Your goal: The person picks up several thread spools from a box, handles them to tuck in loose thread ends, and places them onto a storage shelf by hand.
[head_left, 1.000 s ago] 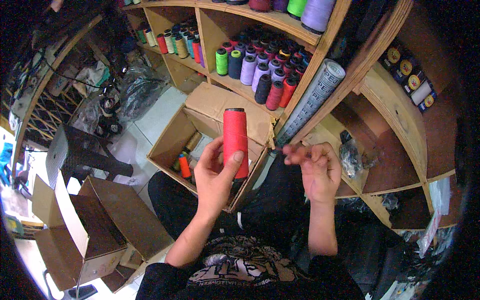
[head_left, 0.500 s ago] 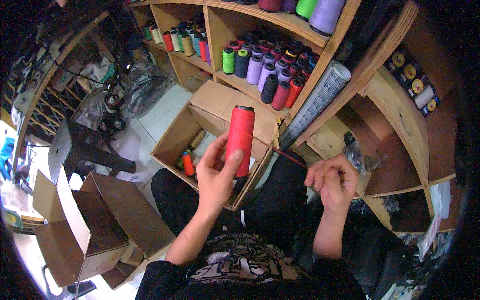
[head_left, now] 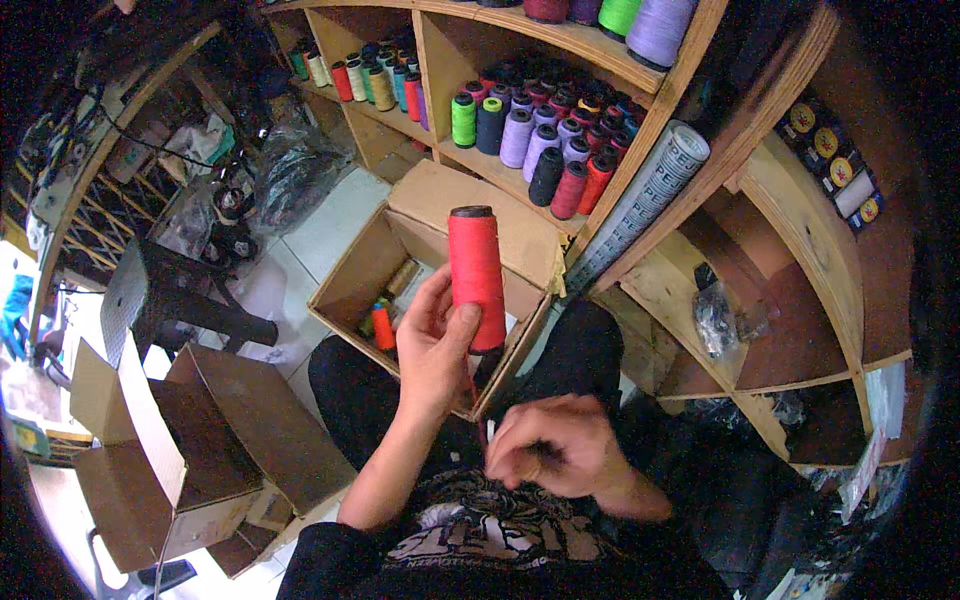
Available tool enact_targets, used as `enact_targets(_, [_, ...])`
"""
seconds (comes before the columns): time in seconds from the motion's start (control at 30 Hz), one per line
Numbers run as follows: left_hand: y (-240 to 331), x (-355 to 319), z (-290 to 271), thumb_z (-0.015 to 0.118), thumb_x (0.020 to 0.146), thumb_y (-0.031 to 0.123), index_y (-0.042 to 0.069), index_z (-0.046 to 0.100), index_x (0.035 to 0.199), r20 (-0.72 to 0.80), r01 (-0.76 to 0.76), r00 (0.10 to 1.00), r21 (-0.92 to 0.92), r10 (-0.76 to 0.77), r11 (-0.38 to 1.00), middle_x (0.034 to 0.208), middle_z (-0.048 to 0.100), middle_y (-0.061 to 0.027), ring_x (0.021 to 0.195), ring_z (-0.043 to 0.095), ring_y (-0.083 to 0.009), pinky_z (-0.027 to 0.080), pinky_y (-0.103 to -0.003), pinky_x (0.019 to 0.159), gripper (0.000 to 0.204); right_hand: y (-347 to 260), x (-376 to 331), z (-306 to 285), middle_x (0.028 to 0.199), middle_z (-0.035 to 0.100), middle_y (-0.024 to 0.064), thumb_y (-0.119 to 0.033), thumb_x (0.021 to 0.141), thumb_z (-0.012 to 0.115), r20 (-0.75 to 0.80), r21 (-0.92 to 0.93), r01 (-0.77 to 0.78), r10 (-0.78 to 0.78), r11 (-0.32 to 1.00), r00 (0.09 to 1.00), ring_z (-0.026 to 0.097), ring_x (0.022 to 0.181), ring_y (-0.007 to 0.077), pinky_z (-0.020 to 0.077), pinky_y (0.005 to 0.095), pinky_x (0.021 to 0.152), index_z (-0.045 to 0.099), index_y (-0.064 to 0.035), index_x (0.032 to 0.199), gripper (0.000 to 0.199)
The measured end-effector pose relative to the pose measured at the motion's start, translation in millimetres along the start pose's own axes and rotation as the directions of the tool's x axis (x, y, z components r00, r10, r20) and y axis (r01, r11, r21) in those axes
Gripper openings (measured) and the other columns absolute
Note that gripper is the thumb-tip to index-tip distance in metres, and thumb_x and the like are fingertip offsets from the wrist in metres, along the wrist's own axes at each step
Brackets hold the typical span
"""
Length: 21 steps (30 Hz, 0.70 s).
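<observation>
My left hand (head_left: 432, 345) grips a tall red thread spool (head_left: 476, 275) upright, over an open cardboard box (head_left: 350, 285) on the floor. A thin red thread runs from the spool's base down to my right hand (head_left: 552, 452), which is closed around the thread's end close to my chest. Inside the box lie an orange spool (head_left: 382, 325) and a few other spools, partly hidden by my left hand.
Wooden shelves (head_left: 560, 35) ahead hold several coloured thread spools (head_left: 545, 150). A rolled measuring strip (head_left: 645, 200) leans against the shelf. Another open cardboard box (head_left: 150, 450) sits at lower left, a dark stool (head_left: 170, 300) beyond it. Plastic bags lie in the right-hand shelf.
My right hand has dropped from beside the spool to near my chest, drawing red thread down. My left hand keeps the spool upright in nearly the same place.
</observation>
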<state>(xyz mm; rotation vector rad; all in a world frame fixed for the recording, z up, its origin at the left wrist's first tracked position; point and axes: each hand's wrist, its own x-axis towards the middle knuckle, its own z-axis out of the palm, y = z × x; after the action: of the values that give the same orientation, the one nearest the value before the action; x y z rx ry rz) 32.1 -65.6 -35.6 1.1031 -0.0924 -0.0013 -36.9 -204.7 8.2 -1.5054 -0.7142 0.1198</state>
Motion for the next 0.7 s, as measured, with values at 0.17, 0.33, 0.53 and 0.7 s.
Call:
enact_targets(0.17, [-8,-5,10,0.068,0.076,0.004,-0.004,0.043,0.121,-0.019,-0.176,0.982,0.277,0.189,0.945,0.114,0.053,-0.0126,0.105,0.052,-0.0185,0.041,-0.030,0.090,0.053,-20,20,29,0.068,0.060,0.0095,-0.017,0.088,0.055,0.115,0.165,0.074,-0.094,0.984,0.989,0.061,0.061,0.0203,0.0497,0.0324,0.060,0.052,-0.0006,0.080,0.018])
enact_targets(0.33, [-9,-7,6,0.071,0.071,0.006,-0.001,0.051,0.115,-0.006,-0.174,0.980,0.474,0.201,0.863,0.104,0.058,-0.0120,0.095,0.057,-0.0196,0.044,-0.030,0.084,0.048,-26,57,-4,0.075,0.061,0.0127,-0.025,0.094,0.043,-0.068,0.359,0.234,-0.224,0.903,0.972,0.062,0.070,0.0212,0.0490,0.0306,0.062,0.046,-0.0026,0.081,0.026])
enact_targets(0.53, [-14,-5,6,0.074,0.067,0.010,0.000,0.056,0.107,0.288,-0.413,0.910,0.688,0.299,0.596,0.100,0.060,-0.0119,0.092,0.057,-0.0206,0.045,-0.031,0.081,0.045,-16,151,-93,0.092,0.063,0.0173,-0.030,0.093,0.044,-0.365,0.242,0.146,-0.049,0.959,0.930,0.062,0.084,0.0212,0.0496,0.0267,0.068,0.051,0.0002,0.085,0.032])
enact_targets(0.7, [-2,-22,-11,0.069,0.074,0.006,-0.002,0.042,0.122,0.110,-0.248,0.968,0.291,0.225,0.924,0.114,0.051,-0.0109,0.103,0.051,-0.0180,0.042,-0.031,0.088,0.056,39,148,-132,0.087,0.066,0.0101,-0.027,0.090,0.050,-0.359,-0.657,-0.165,-0.114,0.735,0.926,0.063,0.082,0.0167,0.0484,0.0308,0.074,0.060,-0.0012,0.090,0.028])
